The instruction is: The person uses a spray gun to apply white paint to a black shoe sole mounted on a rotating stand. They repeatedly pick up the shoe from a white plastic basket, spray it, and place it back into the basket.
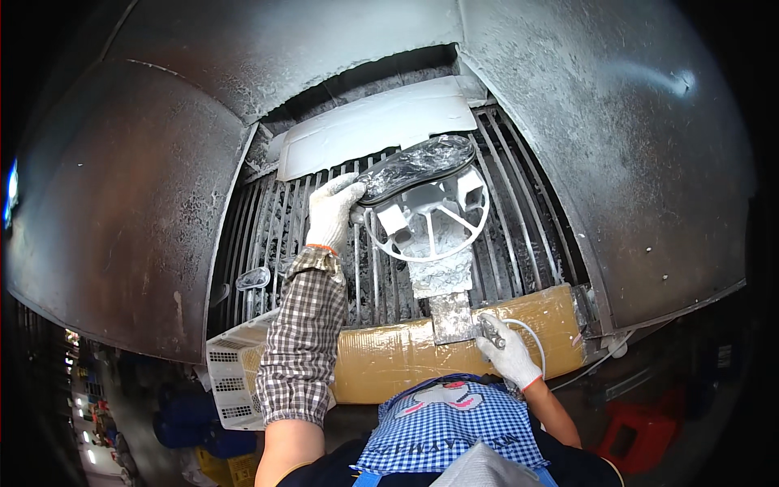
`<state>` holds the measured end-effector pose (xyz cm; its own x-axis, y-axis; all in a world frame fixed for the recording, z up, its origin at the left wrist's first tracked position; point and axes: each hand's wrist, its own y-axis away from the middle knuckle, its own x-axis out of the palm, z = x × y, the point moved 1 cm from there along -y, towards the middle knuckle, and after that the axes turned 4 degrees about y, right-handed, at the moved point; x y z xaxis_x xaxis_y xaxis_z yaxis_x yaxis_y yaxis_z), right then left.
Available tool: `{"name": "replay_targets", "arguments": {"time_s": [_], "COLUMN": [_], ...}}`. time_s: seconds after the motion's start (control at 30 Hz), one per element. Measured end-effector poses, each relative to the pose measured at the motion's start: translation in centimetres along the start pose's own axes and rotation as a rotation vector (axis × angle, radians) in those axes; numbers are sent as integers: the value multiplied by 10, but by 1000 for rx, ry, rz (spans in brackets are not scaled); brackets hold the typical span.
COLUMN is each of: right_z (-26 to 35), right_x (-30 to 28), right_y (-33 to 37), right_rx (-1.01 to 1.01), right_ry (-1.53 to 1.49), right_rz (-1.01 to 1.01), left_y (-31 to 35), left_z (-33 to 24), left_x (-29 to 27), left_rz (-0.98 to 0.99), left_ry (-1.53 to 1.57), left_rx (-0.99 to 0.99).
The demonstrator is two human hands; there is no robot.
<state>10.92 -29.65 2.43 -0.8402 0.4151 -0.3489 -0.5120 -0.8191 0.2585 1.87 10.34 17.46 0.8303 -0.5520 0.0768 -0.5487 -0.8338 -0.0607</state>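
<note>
A dark, glossy shoe sole (418, 168) with pale smears lies at a slant over a white spoked wheel (429, 235). My left hand (333, 213), in a white knit glove, has its fingers closed at the sole's left end. White-crusted blocks stick up from the wheel's rim, and a crusted support (442, 276) runs toward me beneath it. Close to my body, my gloved right hand (510, 357) is wrapped round a grey metal spray gun (492, 331). A white hose (531, 334) curves beside that hand. Part of the gun is hidden by the glove.
Metal bars (507, 203) form a grate under the wheel, between tall metal side panels (138, 219) (641, 178). A white sheet (373, 122) lies at the back. Nearer are a tan taped ledge (381, 357), a white plastic basket (235, 390) and a small clear oval piece (253, 278).
</note>
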Motion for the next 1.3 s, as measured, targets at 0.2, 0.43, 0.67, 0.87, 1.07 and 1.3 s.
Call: {"name": "replay_targets", "arguments": {"time_s": [0.2, 0.43, 0.67, 0.87, 1.07, 1.3], "right_z": [-2, 31, 134, 187, 203, 186], "right_x": [-1, -29, -51, -33, -20, -23], "right_y": [-1, -11, -24, -45, -53, -73], "right_rx": [-15, -233, -462, -610, -617, -691], "right_ry": [19, -191, -464, -559, -515, -346], "right_rz": [-7, -195, -131, 1, 21, -163], "left_y": [0, 41, 105, 131, 131, 128], "left_z": [9, 43, 130, 123, 125, 130], "left_x": [-6, -16, 3, 49, 54, 61], "left_rz": [-34, -388, -142, 113, 187, 100], "left_ry": [-18, 226, 610, 759, 619, 792], "left_rx": [-3, -33, -370, -401, -304, -416]}}
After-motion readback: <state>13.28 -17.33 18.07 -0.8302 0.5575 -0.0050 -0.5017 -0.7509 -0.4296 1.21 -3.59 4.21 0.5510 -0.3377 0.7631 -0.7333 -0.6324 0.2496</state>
